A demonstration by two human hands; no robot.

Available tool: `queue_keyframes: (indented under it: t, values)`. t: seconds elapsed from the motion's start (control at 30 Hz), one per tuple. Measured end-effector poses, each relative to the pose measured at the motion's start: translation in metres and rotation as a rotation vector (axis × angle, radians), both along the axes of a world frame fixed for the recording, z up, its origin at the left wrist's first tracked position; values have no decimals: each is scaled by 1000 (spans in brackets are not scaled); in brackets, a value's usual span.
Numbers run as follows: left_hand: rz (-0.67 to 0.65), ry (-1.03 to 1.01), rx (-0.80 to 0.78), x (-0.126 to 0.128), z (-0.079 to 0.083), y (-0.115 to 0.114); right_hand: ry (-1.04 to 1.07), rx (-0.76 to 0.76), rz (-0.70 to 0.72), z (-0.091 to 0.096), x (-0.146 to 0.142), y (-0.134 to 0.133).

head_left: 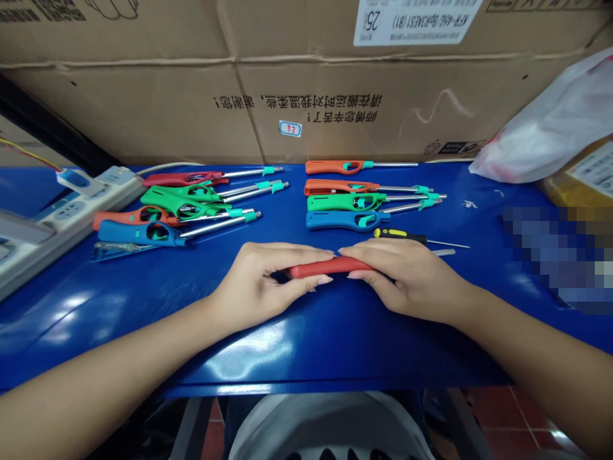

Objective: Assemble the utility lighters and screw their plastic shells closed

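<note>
Above the blue table I hold a red utility lighter body (328,267) level between my two hands. My left hand (263,275) pinches its left end between thumb and fingers. My right hand (402,275) grips the right end the same way, covering that part. Just behind my right hand lies a black-and-yellow screwdriver (400,236). Beyond it several gas lighters lie in a column, among them a blue lighter (330,220) and a green lighter (335,202). More lighters lie grouped at the left, including a blue lighter (138,232) and a red lighter (184,178).
A white power strip (71,211) runs along the left side. At the back stands a large cardboard box (167,115). A white plastic bag (536,128) rests at the back right, above small white bits (469,204). The table's front edge (335,387) is near me.
</note>
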State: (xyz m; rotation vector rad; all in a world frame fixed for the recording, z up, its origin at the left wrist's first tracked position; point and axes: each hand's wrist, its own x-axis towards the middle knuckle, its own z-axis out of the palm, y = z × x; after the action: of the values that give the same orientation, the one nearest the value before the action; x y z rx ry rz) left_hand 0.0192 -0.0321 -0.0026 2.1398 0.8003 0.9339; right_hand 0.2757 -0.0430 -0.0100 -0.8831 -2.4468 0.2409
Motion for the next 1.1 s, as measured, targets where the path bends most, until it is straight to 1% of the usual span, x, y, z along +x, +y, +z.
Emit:
queue_keyframes:
  t: [0.13, 0.27, 0.33, 0.43, 0.5, 0.6, 0.73, 0.87, 1.0, 1.1]
  values:
    - [26, 30, -1, -2, 1, 4, -64, -26, -47, 3, 3, 2]
    - [72, 28, -71, -4, 3, 8, -161, 5, -79, 8, 16, 9]
    - [90, 28, -117, -4, 5, 8, -206, -45, -66, 9, 22, 11]
    - [100, 27, -200, -4, 10, 9, -188, -159, -46, 10, 24, 12]
    - [116, 40, -269, -5, 11, 11, -176, -202, -61, 9, 22, 11]
    - [115, 72, -388, -6, 9, 15, -223, -240, -100, 6, 17, 11]
    - [74, 89, -537, -5, 2, 18, -233, -227, -129, 1, 15, 15]
    - [70, 19, -735, -1, 1, 18, -174, -207, -150, 0, 17, 15]
    - [123, -51, -858, -1, 7, 20, -186, -172, -139, 1, 21, 14]
    - [188, -151, -891, -4, 10, 23, -151, -160, -123, 6, 30, 18]
